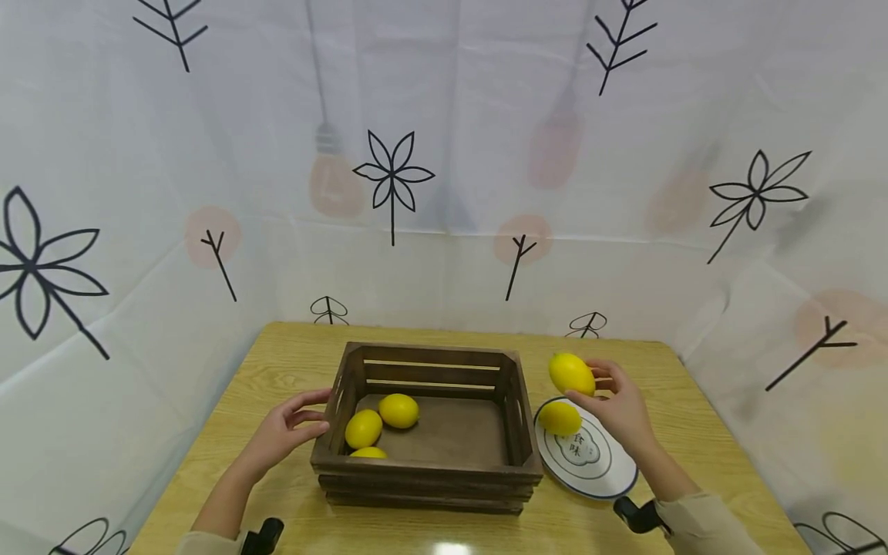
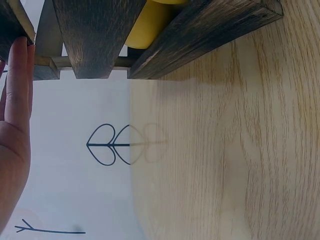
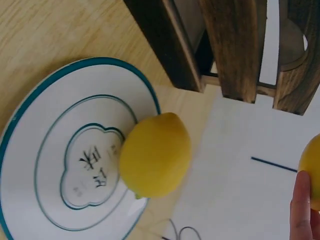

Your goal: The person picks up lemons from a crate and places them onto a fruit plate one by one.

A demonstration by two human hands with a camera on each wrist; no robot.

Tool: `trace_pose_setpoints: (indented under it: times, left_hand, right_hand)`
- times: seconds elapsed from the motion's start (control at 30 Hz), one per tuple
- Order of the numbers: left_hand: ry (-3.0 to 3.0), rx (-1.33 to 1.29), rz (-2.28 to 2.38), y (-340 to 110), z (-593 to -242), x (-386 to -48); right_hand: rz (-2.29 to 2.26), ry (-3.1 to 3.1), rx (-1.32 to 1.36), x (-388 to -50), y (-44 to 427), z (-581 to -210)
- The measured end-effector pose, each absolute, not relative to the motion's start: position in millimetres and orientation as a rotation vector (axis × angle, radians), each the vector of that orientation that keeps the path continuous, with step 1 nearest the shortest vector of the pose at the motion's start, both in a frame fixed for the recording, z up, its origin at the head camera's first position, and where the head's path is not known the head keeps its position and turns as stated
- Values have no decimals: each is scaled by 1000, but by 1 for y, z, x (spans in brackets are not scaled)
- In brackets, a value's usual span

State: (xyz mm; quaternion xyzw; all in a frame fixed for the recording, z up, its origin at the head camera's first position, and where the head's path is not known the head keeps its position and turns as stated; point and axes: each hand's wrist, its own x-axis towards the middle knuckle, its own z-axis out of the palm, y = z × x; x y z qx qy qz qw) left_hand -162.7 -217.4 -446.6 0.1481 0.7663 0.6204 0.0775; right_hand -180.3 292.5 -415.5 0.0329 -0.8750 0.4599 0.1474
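Observation:
A brown wooden crate (image 1: 430, 475) holds several yellow lemons (image 1: 398, 411) at its left side. My left hand (image 1: 280, 432) touches the crate's left end; in the left wrist view its fingers (image 2: 19, 85) lie extended against the wood. To the right of the crate, my right hand (image 1: 620, 405) pinches a lemon (image 1: 571, 374) above the white plate (image 1: 590, 487). Another lemon (image 1: 560, 418) rests on the plate, toward its far-left edge. In the right wrist view the held lemon (image 3: 312, 172) shows only in part at the right edge, with fingers (image 3: 301, 207) against it.
The crate and plate stand side by side on a light wooden table (image 1: 277, 358). Behind and beside the table hangs a pale cloth (image 1: 444, 285) with printed plants and bulbs. The crate's near wall hides part of one lemon.

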Motion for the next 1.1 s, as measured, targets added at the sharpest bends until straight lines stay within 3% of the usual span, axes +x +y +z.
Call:
trace_pose_setpoints:
  times: [1.1]
  left_hand:
    - [2314,441,1844,-219,-449,-165]
  right_hand:
    - [1274,-2673,-260,-175,326,-480]
